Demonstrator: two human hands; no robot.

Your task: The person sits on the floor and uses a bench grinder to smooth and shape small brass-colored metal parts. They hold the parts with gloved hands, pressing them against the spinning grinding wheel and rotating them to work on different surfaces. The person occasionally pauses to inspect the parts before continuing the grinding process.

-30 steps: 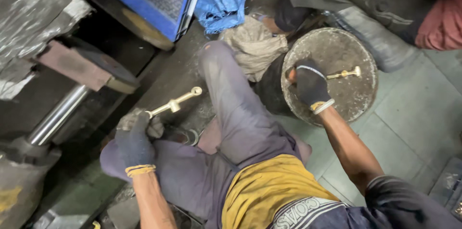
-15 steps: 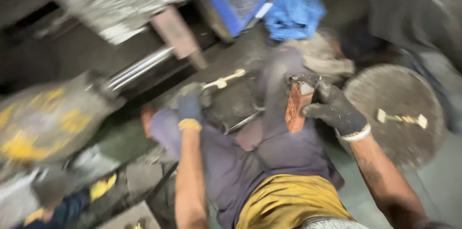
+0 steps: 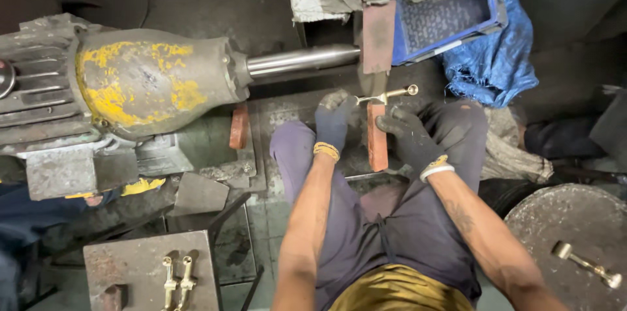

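Grimy workshop, gloved fingers (image 3: 339, 103) around brass fitting (image 3: 386, 95)

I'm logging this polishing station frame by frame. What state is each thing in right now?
Left hand: gloved, gripping the brass fitting.
Right hand: gloved, holding the reddish block upright by the wheel.
Brass fitting: held level at the wheel.
Motor: lying sideways, yellow paint worn; whether the shaft is spinning cannot be told.
Two brass pieces: lying on the metal stand.
One brass piece: lying on the round lid.
Blue crate: tilted.
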